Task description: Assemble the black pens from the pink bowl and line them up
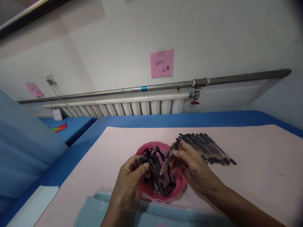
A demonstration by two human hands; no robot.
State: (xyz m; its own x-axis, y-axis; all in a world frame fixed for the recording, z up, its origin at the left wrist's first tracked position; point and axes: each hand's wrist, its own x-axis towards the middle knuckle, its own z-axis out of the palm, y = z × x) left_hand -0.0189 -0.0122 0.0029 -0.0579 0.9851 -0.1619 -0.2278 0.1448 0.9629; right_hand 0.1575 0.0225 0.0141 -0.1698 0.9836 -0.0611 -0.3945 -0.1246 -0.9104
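Note:
A pen [168, 160], clear-barrelled with a dark upper end, slants down from the fingers of my right hand [189, 162], which is closed on it above a round pink basket [161, 198]. Dark pen parts [156, 176] fill this basket in a jumbled heap. My left hand [131, 176] is closed at the basket's left side. Between its thumb and fingers is a small dark piece [144, 159] whose kind I cannot make out. Behind my right hand, several dark-ended pens [208, 146] lie side by side in a slanting row.
Pink paper [255, 183] covers the blue table [224, 119]. A light blue cloth [91, 208] lies near me, and a white sheet [38, 205] is at left. A blue curtain [21, 142] hangs far left. Beyond the table are a white radiator [142, 107] and a metal pipe [165, 86].

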